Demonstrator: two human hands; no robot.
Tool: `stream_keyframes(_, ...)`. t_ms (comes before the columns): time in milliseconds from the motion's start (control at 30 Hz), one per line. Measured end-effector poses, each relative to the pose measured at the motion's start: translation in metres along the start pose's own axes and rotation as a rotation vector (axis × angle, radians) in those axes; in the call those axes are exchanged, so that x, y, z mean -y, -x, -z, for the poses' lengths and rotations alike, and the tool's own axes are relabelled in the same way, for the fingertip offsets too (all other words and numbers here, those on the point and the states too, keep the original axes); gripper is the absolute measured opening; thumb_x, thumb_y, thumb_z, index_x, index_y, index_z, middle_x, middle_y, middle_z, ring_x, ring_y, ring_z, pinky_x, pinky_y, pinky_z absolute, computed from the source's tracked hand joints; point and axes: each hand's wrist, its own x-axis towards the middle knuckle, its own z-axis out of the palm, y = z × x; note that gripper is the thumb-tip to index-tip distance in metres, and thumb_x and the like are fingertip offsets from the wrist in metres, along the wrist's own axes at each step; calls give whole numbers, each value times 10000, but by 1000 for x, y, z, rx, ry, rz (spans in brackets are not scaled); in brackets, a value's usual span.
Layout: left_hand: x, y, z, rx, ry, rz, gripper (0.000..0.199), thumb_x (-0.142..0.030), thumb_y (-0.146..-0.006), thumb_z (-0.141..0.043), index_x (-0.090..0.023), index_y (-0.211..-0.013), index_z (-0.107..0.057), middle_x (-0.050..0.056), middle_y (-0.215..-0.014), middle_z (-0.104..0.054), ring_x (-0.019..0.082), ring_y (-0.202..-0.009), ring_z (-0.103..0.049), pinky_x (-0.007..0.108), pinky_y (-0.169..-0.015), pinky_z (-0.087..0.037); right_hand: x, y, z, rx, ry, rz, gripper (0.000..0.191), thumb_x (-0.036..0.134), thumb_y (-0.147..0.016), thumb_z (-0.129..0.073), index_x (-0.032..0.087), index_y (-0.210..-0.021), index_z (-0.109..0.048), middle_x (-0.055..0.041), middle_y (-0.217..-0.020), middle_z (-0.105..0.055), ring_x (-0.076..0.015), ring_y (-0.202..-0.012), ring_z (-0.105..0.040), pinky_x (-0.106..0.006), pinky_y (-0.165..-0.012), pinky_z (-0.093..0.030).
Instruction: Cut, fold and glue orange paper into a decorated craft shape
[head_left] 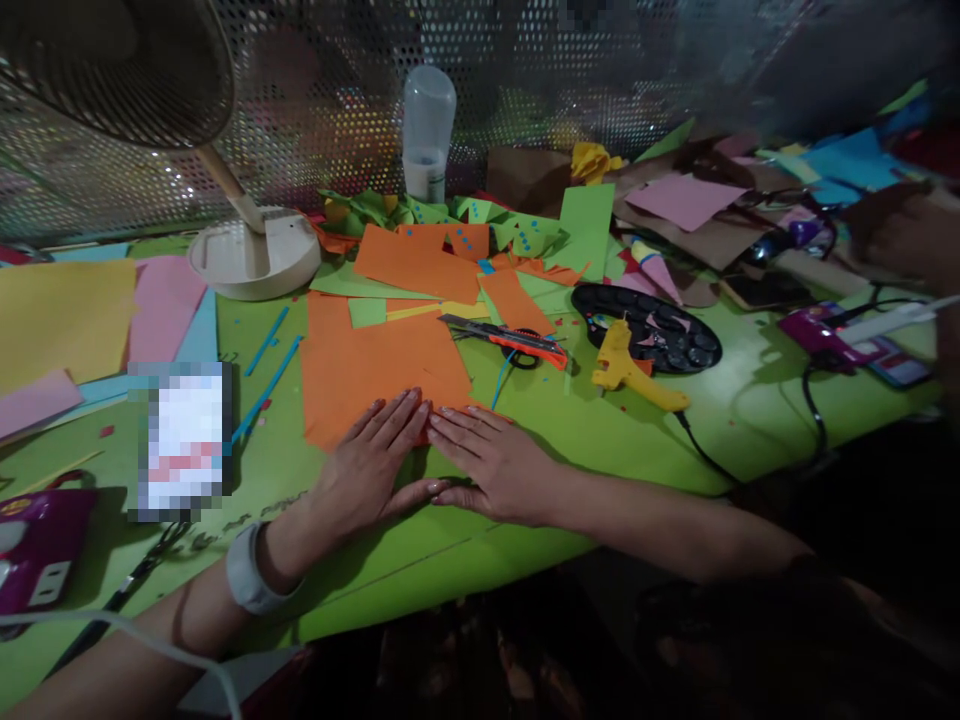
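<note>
An orange sheet of paper (pixel 375 370) lies on the green table in front of me. Flat on its near edge rests my left hand (pixel 379 455), fingers stretched out and pointing away. My right hand (pixel 487 460) lies beside it, also flat, with its fingers pointing left and the thumb tips almost meeting. Just beyond my hands is a red utility knife (pixel 510 338) with its blade out, lying over black scissors (pixel 529 350). To the right a yellow glue gun (pixel 626 368) leans against a black palette (pixel 675 335) holding small paper scraps.
A white fan (pixel 255 255) stands at the back left near a clear bottle (pixel 427 130). A phone (pixel 187 440) and a purple power strip (pixel 45 540) lie on the left. Coloured paper (pixel 686 200) is piled at the back right. Someone's arm (pixel 911 240) reaches in at the right.
</note>
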Motion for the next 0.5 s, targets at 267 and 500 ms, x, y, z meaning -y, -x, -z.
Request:
stream_keyframes(267, 1, 0, -1, -3, 36, 2, 885, -702, -937, -384, -131, -1593, -217, 192, -1612, -318, 311, -1494, -307, 498, -1222, -263, 0, -2, 1, -15, -14, -1, 735, 619, -996, -381, 65, -1468, -481, -168, -1564, -403, -277, -1488, -336, -466, -1250, -251)
stream_keyframes(500, 0, -1, 1, 24, 46, 20, 886, -701, -934, -390, -127, -1591, -233, 193, -1611, -318, 313, -1492, -311, 494, -1226, -257, -2, -2, 1, 4, -5, -2, 755, 632, -992, -376, 61, -1478, -465, -168, -1570, -389, -280, -1485, -342, -464, -1249, -254)
